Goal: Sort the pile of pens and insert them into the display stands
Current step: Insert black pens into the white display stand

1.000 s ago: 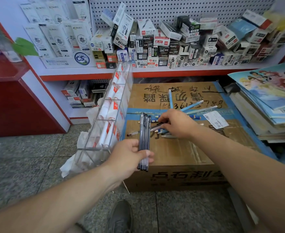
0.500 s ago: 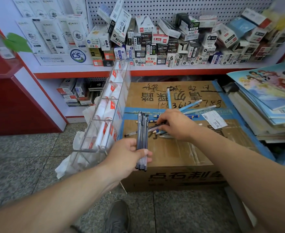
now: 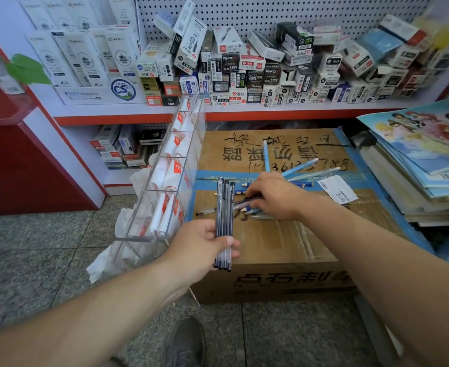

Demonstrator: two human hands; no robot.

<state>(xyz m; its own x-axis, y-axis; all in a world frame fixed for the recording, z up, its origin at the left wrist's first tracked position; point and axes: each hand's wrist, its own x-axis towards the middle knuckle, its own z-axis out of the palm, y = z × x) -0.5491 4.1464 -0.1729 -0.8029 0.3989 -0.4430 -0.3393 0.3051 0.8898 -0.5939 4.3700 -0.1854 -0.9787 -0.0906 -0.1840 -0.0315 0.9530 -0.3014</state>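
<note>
A stationery shop fills the view: a white pegboard wall (image 3: 297, 11) rises at the back, and below it a white shelf with a red front edge (image 3: 271, 113) runs across the room, crowded with small pen and refill boxes (image 3: 257, 72), some stacked neatly, many leaning or tipped. Taller white cartons (image 3: 85, 54) stand on the left part of the shelf. A red cabinet (image 3: 14, 165) takes the left side, and the floor is grey speckled stone tile (image 3: 32, 255). On the right a stack of blue-covered picture books (image 3: 424, 154) lies slanted.

In the middle sits a large cardboard box (image 3: 271, 242) with blue tape and handwritten characters on its top; it serves as the working surface. Against its left side leans a clear acrylic display stand (image 3: 170, 178), divided into compartments that hold white paper-wrapped items with red marks. White paper (image 3: 104, 263) is crumpled under and behind it.

The loose pile of pens (image 3: 292, 170) lies on the box top, light blue ones fanned toward the back, darker ones and pencils mixed beneath. A white printed label (image 3: 337, 188) lies just right of the pile.

The left hand (image 3: 202, 247) has its grip closed round a bundle of dark pens (image 3: 224, 221), held upright over the box's near left edge, just beside the stand. The right hand (image 3: 276, 197) rests on the pile, fingers curled down onto a dark pen (image 3: 244, 202); whether that pen is truly pinched I cannot tell. A grey shoe (image 3: 186, 343) shows at the bottom.
</note>
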